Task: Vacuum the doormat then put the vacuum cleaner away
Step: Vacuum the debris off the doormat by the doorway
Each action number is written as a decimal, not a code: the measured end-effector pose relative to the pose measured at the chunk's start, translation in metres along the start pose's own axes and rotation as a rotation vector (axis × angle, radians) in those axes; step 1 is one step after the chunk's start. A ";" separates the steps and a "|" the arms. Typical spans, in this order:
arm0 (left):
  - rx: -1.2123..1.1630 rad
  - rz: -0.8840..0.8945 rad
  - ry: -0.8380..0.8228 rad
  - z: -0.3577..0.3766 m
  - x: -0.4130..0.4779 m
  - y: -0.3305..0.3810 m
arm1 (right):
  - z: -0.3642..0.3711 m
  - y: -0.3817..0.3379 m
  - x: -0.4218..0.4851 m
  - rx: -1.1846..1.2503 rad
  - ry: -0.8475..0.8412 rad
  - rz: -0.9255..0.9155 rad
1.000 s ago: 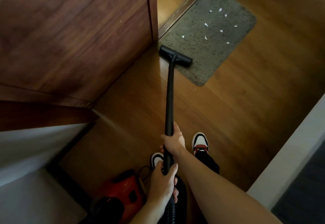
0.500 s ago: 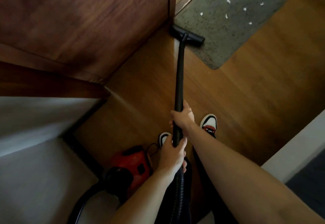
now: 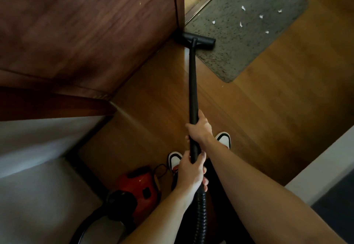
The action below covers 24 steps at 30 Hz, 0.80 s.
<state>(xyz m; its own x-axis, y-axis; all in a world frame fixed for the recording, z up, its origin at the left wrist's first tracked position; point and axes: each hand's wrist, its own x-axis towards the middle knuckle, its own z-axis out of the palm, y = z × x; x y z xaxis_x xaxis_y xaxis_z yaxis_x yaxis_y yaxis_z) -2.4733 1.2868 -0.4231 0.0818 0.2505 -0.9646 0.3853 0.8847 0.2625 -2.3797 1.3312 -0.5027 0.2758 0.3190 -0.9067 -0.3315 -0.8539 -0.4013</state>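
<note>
Over the past second the floor nozzle (image 3: 198,40) has been pushed slightly forward along the left edge of the doormat (image 3: 249,38), until its left end is lodged at the foot of the wooden panel (image 3: 95,33). Both grips are unchanged.

Head view: the black wand (image 3: 192,82) is seen running almost straight away from the person, its long axis pointing up-frame from the hands to the nozzle. The nozzle's bar is set crosswise, the right part resting on the mat and the left part on the wood floor (image 3: 268,109). The wand is clasped by the right hand (image 3: 199,126), the nearer of the two to the nozzle, with that arm stretched forward. Lower down, just above the ribbed hose (image 3: 200,215), it is wrapped by the left hand (image 3: 191,172), fingers curled fully round.

The white paper scraps (image 3: 243,8) are scattered on the mat beyond the nozzle and to its right, well apart from it, so a sweep forward and rightward is judged to be called for. The red vacuum cleaner (image 3: 138,184) is parked on the floor just left of the white shoes (image 3: 175,159).
</note>
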 end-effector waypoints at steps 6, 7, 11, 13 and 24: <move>0.024 0.022 0.022 0.008 0.005 -0.007 | -0.008 0.005 0.004 0.009 -0.005 -0.011; 0.026 0.024 0.023 0.009 0.006 -0.007 | -0.009 0.005 0.004 0.008 -0.005 -0.011; 0.034 0.020 0.011 0.016 0.007 -0.007 | -0.017 0.007 0.006 0.010 -0.011 -0.018; 0.060 0.010 -0.007 0.021 0.004 -0.010 | -0.025 0.014 0.004 0.013 -0.002 -0.010; 0.121 0.051 -0.019 0.053 0.014 -0.006 | -0.057 0.008 0.017 0.045 0.019 -0.003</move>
<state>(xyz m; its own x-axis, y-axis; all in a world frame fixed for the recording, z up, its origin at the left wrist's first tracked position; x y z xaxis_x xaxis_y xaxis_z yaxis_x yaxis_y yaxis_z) -2.4255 1.2637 -0.4398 0.1212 0.2856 -0.9506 0.4879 0.8169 0.3077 -2.3267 1.3063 -0.5137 0.2942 0.3135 -0.9029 -0.3711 -0.8331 -0.4102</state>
